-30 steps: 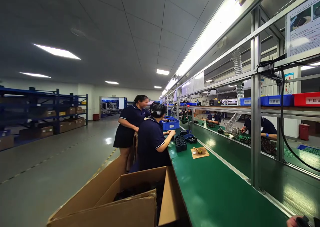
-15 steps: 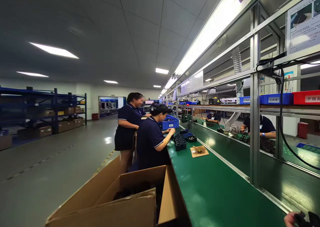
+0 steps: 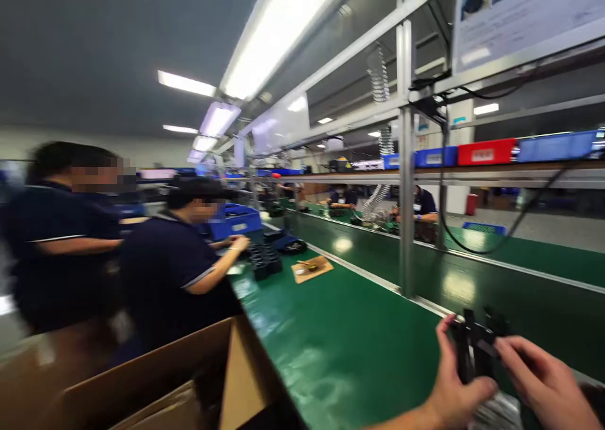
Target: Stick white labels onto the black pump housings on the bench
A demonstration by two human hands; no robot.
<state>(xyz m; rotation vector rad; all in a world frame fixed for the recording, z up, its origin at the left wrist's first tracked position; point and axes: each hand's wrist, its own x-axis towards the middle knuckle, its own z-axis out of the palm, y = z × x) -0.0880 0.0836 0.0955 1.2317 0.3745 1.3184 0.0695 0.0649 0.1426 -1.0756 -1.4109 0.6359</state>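
Note:
At the lower right, both my hands hold one small black part above the green bench. My left hand pinches its left side, thumb below and fingers above. My right hand grips its right side with curled fingers. Something pale and shiny shows just under the part; I cannot make out what it is.
An open cardboard box stands at the bench's left edge. Two people in dark shirts work further along, by a black parts tray and a brown pad. A metal frame post rises mid-bench; coloured bins sit on its shelf.
The view has swung right and down. My hands with the black part, barely seen at the bottom right corner before, are now well in view.

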